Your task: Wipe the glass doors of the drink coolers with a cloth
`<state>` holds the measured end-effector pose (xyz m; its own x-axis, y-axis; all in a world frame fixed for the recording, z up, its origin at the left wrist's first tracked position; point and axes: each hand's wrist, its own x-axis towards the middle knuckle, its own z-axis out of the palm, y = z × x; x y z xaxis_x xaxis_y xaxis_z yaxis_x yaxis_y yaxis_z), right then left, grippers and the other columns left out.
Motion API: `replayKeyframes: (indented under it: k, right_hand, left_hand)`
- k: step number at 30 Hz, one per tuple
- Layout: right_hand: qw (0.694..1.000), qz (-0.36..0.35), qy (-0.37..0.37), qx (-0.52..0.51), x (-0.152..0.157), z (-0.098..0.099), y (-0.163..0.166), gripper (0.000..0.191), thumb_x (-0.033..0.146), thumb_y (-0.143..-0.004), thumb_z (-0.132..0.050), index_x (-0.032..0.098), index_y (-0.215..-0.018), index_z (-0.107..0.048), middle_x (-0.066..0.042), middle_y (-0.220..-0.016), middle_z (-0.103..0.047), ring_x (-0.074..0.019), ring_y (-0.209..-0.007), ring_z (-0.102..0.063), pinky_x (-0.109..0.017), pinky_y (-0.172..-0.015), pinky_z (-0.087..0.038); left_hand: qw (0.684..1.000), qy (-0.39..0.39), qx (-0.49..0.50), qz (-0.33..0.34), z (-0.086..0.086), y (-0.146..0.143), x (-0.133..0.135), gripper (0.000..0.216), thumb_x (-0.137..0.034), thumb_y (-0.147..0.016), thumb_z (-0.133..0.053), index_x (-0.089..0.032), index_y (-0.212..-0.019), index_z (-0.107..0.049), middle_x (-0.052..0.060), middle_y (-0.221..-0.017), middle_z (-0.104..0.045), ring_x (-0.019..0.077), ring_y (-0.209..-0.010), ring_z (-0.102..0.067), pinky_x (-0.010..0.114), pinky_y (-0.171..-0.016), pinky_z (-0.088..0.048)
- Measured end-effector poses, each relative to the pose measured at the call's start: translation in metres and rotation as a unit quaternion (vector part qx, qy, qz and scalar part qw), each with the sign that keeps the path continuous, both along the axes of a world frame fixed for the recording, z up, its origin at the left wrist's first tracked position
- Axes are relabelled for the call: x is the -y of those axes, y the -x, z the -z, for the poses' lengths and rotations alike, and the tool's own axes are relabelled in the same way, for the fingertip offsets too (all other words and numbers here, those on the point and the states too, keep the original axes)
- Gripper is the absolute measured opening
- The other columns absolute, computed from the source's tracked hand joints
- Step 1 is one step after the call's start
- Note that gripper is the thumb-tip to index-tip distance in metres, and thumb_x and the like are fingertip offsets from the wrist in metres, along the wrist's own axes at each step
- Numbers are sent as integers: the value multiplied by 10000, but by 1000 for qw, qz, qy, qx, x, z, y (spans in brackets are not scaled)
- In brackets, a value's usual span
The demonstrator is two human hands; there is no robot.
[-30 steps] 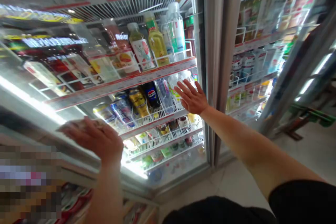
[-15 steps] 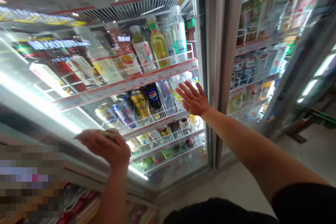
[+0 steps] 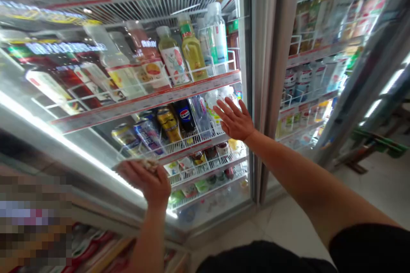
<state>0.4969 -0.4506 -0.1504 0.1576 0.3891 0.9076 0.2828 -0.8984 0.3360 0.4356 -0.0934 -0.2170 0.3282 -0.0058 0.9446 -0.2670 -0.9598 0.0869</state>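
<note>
My right hand (image 3: pixel 235 120) is stretched out with fingers spread, palm toward the glass door of a drinks cooler; it holds nothing. I cannot tell whether it presses on the glass. Behind it are clear bottles (image 3: pixel 209 101) and a dark Pepsi bottle (image 3: pixel 185 116). Lower and to the left, my left hand (image 3: pixel 149 182) is curled round a small, crumpled, pale brownish thing (image 3: pixel 150 164), blurred and mostly hidden by the fingers. Past that hand stand a blue can (image 3: pixel 149 135) and a gold can (image 3: pixel 169 124) on a wire shelf.
A metal door frame (image 3: pixel 267 94) runs down between this cooler and a second one on the right. Above is a row of bottles, with a yellow one (image 3: pixel 194 53) among them. Packaged goods (image 3: pixel 86 243) fill a low shelf at bottom left. The floor (image 3: pixel 285 226) is pale tile.
My left hand has moved right and slightly down with the pale thing in it. My right hand stays spread in nearly the same place. The view has shifted slightly.
</note>
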Motion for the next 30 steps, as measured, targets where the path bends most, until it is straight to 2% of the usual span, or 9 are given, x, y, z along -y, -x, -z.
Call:
replayKeyframes:
  k: [3,7,9,14,16,21,23,28,30]
  right_hand:
    - [999,4,-1,-38,1,1,1,691,309,-1006,-398,302,-1629,-100,27,-1624,-398,-200,-1547,-266,-433,-1298,-88]
    - [999,-9,-11,-47,3,4,2,718,309,-1009,-407,320,-1625,-40,19,-1621,-403,-214,-1531,-308,-439,-1290,-106]
    - [999,-21,-15,-37,4,5,2,721,307,-1007,-419,319,-1625,-48,10,-1615,-415,-212,-1528,-315,-436,-1289,-93]
    - [999,-41,-20,-16,5,7,2,695,317,-1001,-454,302,-1624,-145,-20,-1604,-431,-219,-1516,-343,-427,-1281,-84]
    - [999,-38,-16,-6,5,7,2,685,320,-999,-466,285,-1621,-180,-34,-1597,-438,-229,-1507,-362,-430,-1278,-93]
    - [999,-36,-19,14,3,7,4,674,316,-999,-483,282,-1615,-213,-34,-1563,-486,-221,-1486,-401,-410,-1275,-110]
    - [999,-40,-21,16,3,7,4,676,314,-999,-484,286,-1615,-207,-38,-1564,-483,-226,-1477,-416,-421,-1272,-119]
    - [998,-51,-19,17,2,8,3,669,300,-994,-498,258,-1610,-239,-57,-1556,-488,-229,-1496,-383,-429,-1276,-117]
    - [998,-56,-27,14,2,9,3,651,306,-1000,-495,274,-1605,-257,-56,-1542,-503,-221,-1498,-379,-412,-1280,-114]
  left_hand:
    - [1000,-17,-5,8,1,-1,5,891,-343,-940,-560,-90,-1624,-47,273,-1661,-91,408,-1561,-30,666,-1233,-80]
    - [998,28,58,-17,-50,-9,-2,811,-365,-973,-501,-65,-1616,-108,255,-1662,-133,389,-1562,-47,639,-1246,-90]
    - [997,41,61,-15,-59,-7,0,781,-382,-987,-465,-64,-1615,-126,243,-1667,-134,370,-1567,-54,616,-1256,-97]
    - [1000,6,1,2,-10,1,30,719,-347,-986,-501,-149,-1613,-210,198,-1684,-121,348,-1575,13,610,-1263,-105]
    - [1000,-17,10,-1,-5,-2,35,674,-346,-983,-522,-164,-1589,-289,188,-1683,-140,359,-1573,20,634,-1254,-106]
    - [998,17,56,-6,-67,-11,24,661,-417,-1014,-445,-147,-1594,-277,163,-1687,-145,325,-1579,2,580,-1276,-77]
    - [998,22,63,-8,-78,-11,29,672,-412,-1022,-425,-146,-1609,-235,159,-1693,-122,321,-1579,4,574,-1277,-73]
    - [997,-63,32,9,-39,-4,59,715,-383,-1004,-480,-203,-1626,-177,132,-1703,-73,355,-1572,41,618,-1257,-103]
    - [995,-93,27,8,-40,-6,62,711,-369,-994,-501,-217,-1622,-206,118,-1701,-105,358,-1571,32,611,-1259,-115]
